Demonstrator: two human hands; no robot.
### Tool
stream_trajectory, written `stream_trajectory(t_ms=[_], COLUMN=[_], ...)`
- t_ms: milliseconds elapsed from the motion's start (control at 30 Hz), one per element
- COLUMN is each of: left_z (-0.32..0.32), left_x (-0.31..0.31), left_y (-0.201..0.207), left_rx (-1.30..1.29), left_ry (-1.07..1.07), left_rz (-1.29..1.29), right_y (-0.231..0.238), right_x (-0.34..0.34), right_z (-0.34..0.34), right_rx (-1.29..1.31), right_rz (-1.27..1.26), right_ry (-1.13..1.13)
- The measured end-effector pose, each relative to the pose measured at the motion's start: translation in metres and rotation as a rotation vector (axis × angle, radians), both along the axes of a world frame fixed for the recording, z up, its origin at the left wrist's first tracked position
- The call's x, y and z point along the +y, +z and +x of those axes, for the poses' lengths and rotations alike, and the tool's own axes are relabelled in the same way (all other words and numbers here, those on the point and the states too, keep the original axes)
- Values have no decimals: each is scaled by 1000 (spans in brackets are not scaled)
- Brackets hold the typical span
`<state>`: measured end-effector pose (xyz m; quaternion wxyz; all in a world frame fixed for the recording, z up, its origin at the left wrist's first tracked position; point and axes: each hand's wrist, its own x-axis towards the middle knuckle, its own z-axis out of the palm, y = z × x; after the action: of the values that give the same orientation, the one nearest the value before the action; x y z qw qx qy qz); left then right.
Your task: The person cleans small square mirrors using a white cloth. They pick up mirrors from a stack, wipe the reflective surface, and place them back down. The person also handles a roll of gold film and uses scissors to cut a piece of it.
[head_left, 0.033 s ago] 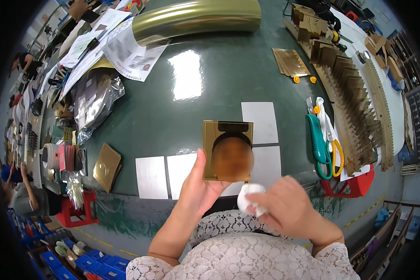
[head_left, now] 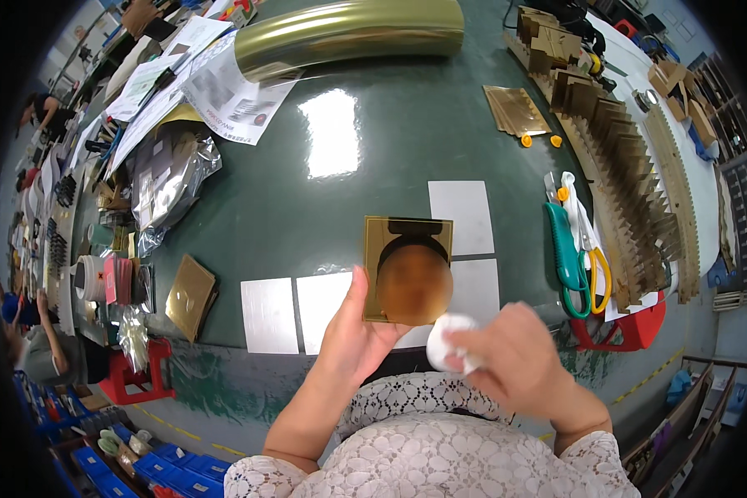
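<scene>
My left hand [head_left: 358, 332] holds a square, gold, mirror-like plate [head_left: 388, 241] from below, thumb along its left edge, tilted up above the green table [head_left: 307, 207]. The plate's shiny face carries a blurred round reflection. My right hand [head_left: 519, 365] is closed around a wad of white cloth [head_left: 446, 344], which sits at the plate's lower right corner; whether the cloth touches the plate is unclear.
Pale rectangular sheets [head_left: 270, 315] lie on the table under and beside the plate. A stack of gold plates [head_left: 189, 295] is at left and a large gold roll [head_left: 349, 33] at the far edge. Scissors [head_left: 596, 270], a green tool [head_left: 566, 257] and rows of cardboard pieces [head_left: 631, 191] are at right.
</scene>
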<state>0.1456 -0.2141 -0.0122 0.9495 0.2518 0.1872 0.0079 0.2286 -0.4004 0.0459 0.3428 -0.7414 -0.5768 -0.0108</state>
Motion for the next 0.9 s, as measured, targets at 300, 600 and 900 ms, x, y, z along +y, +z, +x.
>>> stream_trajectory(t_ms=[300,600,900], left_z=[-7,-1,-3], left_x=[-12,-7,-8], left_y=[1,0,0], left_rx=[-41,27,22], left_ry=[-74,-118,-95], left_rz=[31,87,83], right_y=[1,-13,-3], right_x=[20,18,21], right_z=[41,3,31], right_rx=[-149,-29,-139], right_rz=[58,-16,-20], right_ry=[-218,55,-96])
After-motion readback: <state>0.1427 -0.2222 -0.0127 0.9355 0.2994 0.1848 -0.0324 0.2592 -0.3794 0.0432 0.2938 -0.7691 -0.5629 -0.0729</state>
